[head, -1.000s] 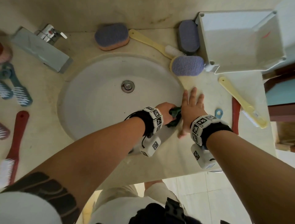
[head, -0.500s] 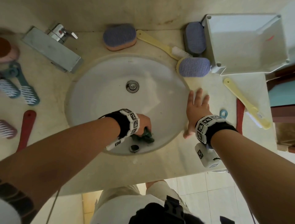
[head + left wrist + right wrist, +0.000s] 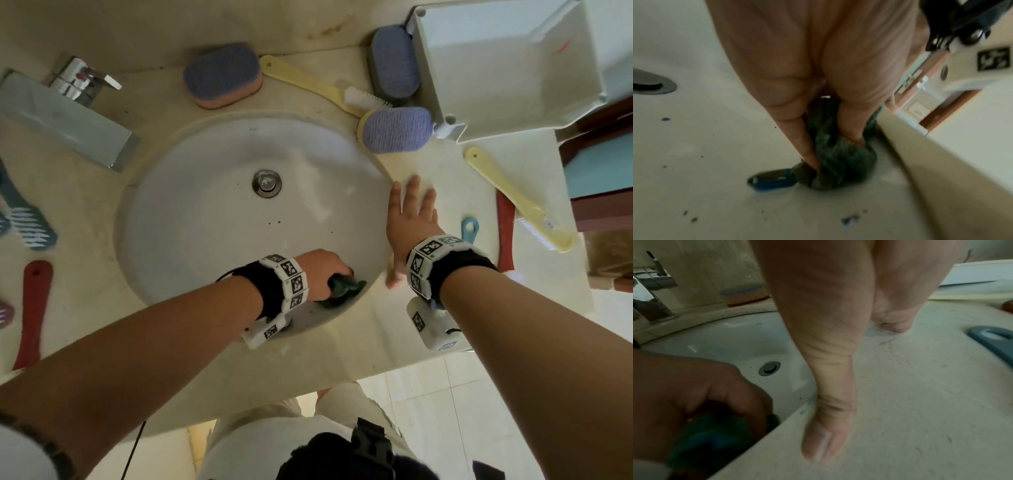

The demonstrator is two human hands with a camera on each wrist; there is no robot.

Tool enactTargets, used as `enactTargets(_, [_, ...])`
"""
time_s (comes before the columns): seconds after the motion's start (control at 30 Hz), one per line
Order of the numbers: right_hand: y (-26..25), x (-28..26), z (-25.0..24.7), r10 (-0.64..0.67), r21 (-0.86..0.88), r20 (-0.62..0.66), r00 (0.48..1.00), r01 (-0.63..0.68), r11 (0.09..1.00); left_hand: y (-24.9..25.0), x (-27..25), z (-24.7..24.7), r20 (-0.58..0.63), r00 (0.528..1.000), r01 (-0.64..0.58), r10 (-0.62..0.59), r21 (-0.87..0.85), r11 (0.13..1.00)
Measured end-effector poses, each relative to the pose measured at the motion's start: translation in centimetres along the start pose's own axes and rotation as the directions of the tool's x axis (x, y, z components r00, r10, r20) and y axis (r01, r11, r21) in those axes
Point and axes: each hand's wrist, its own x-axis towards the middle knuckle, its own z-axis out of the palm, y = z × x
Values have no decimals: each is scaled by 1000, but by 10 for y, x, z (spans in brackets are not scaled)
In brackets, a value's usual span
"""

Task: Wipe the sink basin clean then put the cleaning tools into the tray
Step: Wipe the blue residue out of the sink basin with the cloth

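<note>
Head view: left hand (image 3: 323, 274) grips cloth (image 3: 346, 287); right hand (image 3: 409, 226) flat on counter (image 3: 445, 178).

Head looks down; wrists close; sink (image 3: 212, 222) shared

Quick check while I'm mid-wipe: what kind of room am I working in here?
Most likely a bathroom: a round white sink basin with a metal drain is set into a stone countertop, a chrome faucet stands beside it, and the floor below is tiled.

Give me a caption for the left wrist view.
Left hand presses a dark green cloth against the speckled sink basin.
</note>
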Motion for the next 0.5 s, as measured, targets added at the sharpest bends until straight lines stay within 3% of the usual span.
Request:
enactTargets(0.17, [-1, 3, 1, 4, 35, -17, 1000, -3, 999, -24, -34, 8, 161, 987, -31, 19, 71, 997])
enactTargets(0.37, [-3, 3, 1, 21, 36, -23, 999, -20, 999, -38, -25, 4, 216, 976, -76, 27, 221, 972])
enactTargets(0.5, [-4, 4, 2, 31, 32, -24, 999, -30, 999, -62, -13, -4, 192, 979, -14, -61, 367, 930])
